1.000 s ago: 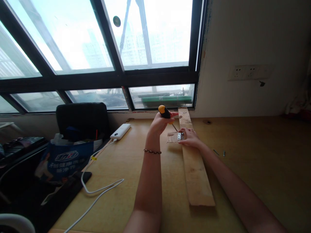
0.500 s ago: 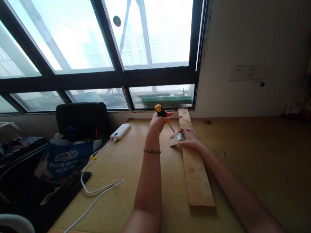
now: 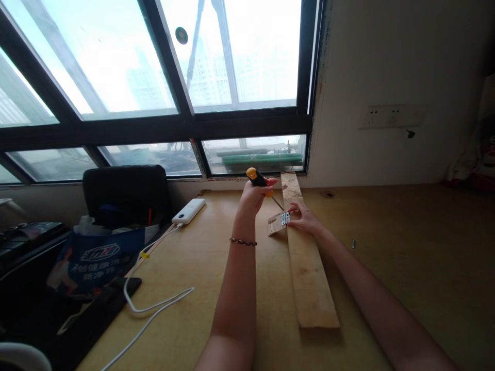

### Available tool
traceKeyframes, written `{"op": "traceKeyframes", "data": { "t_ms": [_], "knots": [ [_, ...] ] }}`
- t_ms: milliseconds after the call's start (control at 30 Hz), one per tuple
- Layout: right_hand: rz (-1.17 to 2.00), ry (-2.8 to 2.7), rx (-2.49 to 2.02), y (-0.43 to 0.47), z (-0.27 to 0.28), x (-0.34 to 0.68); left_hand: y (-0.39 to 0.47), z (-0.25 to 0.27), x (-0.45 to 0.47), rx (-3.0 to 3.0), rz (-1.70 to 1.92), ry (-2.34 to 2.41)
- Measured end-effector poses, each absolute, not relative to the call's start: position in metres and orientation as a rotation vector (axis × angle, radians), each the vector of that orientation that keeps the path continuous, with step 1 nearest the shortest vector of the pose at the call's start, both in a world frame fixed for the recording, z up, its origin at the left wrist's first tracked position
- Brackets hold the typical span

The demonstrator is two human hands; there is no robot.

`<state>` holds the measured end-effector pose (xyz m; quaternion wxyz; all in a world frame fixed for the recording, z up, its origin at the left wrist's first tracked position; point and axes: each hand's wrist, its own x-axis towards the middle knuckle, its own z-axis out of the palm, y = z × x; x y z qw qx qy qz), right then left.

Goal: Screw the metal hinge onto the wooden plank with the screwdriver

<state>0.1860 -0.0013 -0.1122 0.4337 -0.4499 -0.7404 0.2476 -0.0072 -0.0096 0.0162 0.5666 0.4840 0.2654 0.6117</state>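
Note:
My left hand (image 3: 253,196) is wrapped around the yellow-and-black handle of a screwdriver (image 3: 257,178). Its metal shaft slants down to the right, the tip at the upper edge of a small silver hinge (image 3: 285,218). That hinge lies where a short wood piece (image 3: 276,224) meets the left side of a long wooden plank (image 3: 311,278). From the right, my right hand (image 3: 305,217) rests over the plank, thumb and fingers closed about the hinge's right edge. Whether a screw sits under the screwdriver tip is too small to tell.
A loose screw (image 3: 353,243) lies on the table (image 3: 406,288) right of my right forearm. At the table's left edge are a white power bank (image 3: 188,211) and its white cable (image 3: 162,304). A black chair (image 3: 124,190) holds a blue bag (image 3: 100,257). The plank's far end reaches the window frame.
The screwdriver tip has come closer to the hinge and my right fingertips. My right fingers have shifted, uncovering more of the hinge. The whole view has moved slightly.

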Motion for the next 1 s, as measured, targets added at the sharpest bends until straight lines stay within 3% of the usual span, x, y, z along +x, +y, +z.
{"op": "traceKeyframes", "data": {
  "t_ms": [1000],
  "knots": [
    [0.645,-1.832,-1.129,0.001,-0.113,0.187,-0.002,0.003,0.010,1.125,1.393,0.616]
  ]
}}
